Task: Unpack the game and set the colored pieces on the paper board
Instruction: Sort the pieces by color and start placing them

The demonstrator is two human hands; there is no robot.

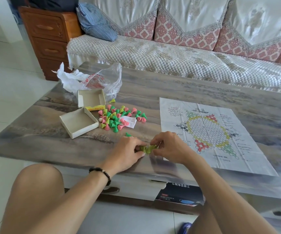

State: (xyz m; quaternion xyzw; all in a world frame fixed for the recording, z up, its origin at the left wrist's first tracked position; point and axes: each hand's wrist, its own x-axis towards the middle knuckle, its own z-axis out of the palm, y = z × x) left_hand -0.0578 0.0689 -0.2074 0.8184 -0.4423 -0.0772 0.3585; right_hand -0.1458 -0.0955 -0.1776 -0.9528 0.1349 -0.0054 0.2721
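pieces (117,118) left of paper board (210,132) | boxes (79,122) farther left

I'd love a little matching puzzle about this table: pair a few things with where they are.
Things:
1. plastic bag
2. paper board
3. pile of pieces
4. yellow-green pieces

Places:
A. between both hands
B. far left corner of the table
C. right of the two box halves
D. flat on the table's right side

Pairs: 1-B, 2-D, 3-C, 4-A

Head-worn view, forward and downward
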